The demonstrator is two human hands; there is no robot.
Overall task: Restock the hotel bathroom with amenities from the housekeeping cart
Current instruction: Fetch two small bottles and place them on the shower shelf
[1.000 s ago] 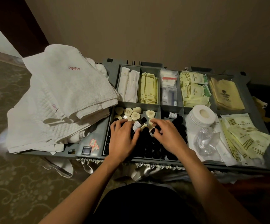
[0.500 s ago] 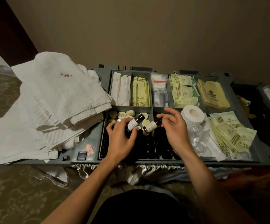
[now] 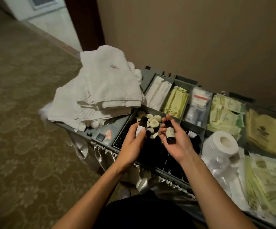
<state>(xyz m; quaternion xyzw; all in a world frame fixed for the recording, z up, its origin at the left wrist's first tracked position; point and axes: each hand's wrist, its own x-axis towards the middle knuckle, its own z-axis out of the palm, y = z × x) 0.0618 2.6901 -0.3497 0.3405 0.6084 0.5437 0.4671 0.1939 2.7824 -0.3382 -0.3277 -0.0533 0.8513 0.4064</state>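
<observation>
A person's two bare forearms reach over a grey housekeeping cart [image 3: 100,135] parked on patterned carpet [image 3: 26,129]. The left hand [image 3: 131,144] curls its fingers around a small dark bottle [image 3: 141,127], thumb pressed on its pale label. The right hand [image 3: 177,147], palm up, cradles a second dark bottle [image 3: 170,133] in loosely curled fingers. The print on both labels is too small to read. Both bottles are held just above the cart's front compartment of matching dark bottles [image 3: 152,156], where round cream soaps [image 3: 153,123] lie at the far end. To the right sits a toilet paper roll [image 3: 221,144] beside clear plastic wrap. Folded white towels [image 3: 104,90], one carrying illegible red embroidery, are piled on the cart's left end. The back row holds white sachets [image 3: 158,91], yellow-green sachets [image 3: 175,101], clear packets [image 3: 200,100] with a red stripe, pale green packets [image 3: 224,113] and yellow bags [image 3: 264,131] stamped with a dark round emblem.
</observation>
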